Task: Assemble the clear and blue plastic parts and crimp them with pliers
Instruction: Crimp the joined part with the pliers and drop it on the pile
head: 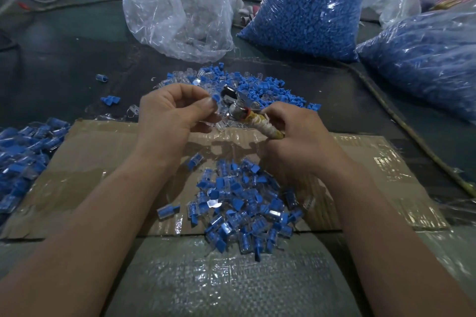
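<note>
Only partly visible, a blue part (pixel 215 97) is pinched by the left hand (pixel 175 113); the right hand (pixel 291 136) grips blurred pliers (pixel 239 108).

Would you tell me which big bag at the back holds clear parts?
The leftmost bag: its contents look clear, while the middle bag and right bag are packed with blue.

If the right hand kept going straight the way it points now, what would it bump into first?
Probably the small blue plastic part pinched in the left hand. The right hand aims its metal pliers with string-wrapped handle toward it, though depth is hard to judge.
</note>
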The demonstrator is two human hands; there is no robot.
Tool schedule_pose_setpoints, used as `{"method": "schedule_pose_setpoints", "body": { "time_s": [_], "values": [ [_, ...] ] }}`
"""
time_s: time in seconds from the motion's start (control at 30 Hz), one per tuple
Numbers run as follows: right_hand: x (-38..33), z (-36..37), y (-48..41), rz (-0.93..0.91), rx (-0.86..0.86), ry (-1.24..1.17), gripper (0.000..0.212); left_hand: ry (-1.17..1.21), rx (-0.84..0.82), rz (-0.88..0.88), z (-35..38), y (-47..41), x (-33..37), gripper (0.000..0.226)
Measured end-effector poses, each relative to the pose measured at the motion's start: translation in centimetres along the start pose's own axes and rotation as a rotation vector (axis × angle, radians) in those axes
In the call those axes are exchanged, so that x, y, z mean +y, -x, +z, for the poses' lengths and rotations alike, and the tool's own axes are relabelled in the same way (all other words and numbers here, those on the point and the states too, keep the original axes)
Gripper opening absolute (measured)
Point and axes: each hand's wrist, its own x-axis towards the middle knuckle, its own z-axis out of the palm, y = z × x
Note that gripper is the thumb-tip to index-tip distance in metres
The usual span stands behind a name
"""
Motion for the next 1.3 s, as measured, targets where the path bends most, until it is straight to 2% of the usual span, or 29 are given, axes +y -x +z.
{"method": "schedule_pose_setpoints", "body": {
  "time_s": [0.1, 0.33, 0.5, 0.63, 0.7, 0.73, 0.87, 0.9, 0.97, 1.1, 1.17, 1.3],
  "values": [
    [0.8, -0.5, -0.2, 0.046, -0.011, 0.035, 0.03, 0.026, -0.098, -0.099, -0.8, 0.1, 0.3, 0.004],
    [1.6, -1.1, -0.2, 0.128, -0.171, 0.055, 0.05, -0.117, -0.562, -0.183, -1.5, 0.2, 0.6, 0.02],
    [2.0, -1.7, -0.2, 0.125, -0.253, 0.106, 0.046, -0.172, -0.705, -0.187, -1.5, 0.1, 0.6, 0.023],
    [2.1, -1.6, -0.2, 0.112, -0.284, 0.143, 0.06, -0.177, -0.778, -0.2, -1.5, 0.3, 0.7, 0.024],
    [2.1, -1.7, -0.3, 0.101, -0.29, 0.15, 0.063, -0.159, -0.729, -0.176, -1.5, 0.3, 0.6, 0.023],
    [2.1, -1.7, -0.2, 0.095, -0.291, 0.147, 0.063, -0.132, -0.648, -0.167, -1.5, 0.3, 0.6, 0.02],
    [2.0, -1.5, -0.2, 0.078, -0.3, 0.174, 0.074, -0.028, -0.146, -0.154, -1.5, -0.2, -0.2, 0.008],
    [2.0, -1.5, -0.1, 0.074, -0.304, 0.181, 0.076, -0.084, -0.043, -0.129, -1.6, -0.5, -0.4, 0.004],
    [2.0, -1.4, -0.1, 0.062, -0.313, 0.192, 0.075, -0.343, 0.089, -0.037, -1.7, -1.0, -1.0, 0.016],
    [2.1, -1.5, 0.0, 0.033, -0.33, 0.218, 0.073, -0.626, 0.103, 0.053, -1.2, -0.8, -1.4, 0.016],
    [2.0, -1.3, 0.0, 0.004, -0.324, 0.205, 0.068, -0.719, 0.089, 0.067, -1.0, -0.8, -1.6, 0.028],
    [1.6, -0.6, -0.2, -0.038, -0.338, 0.155, 0.069, -0.877, -0.066, 0.101, -0.8, -1.0, -1.8, 0.041]
  ]
}}
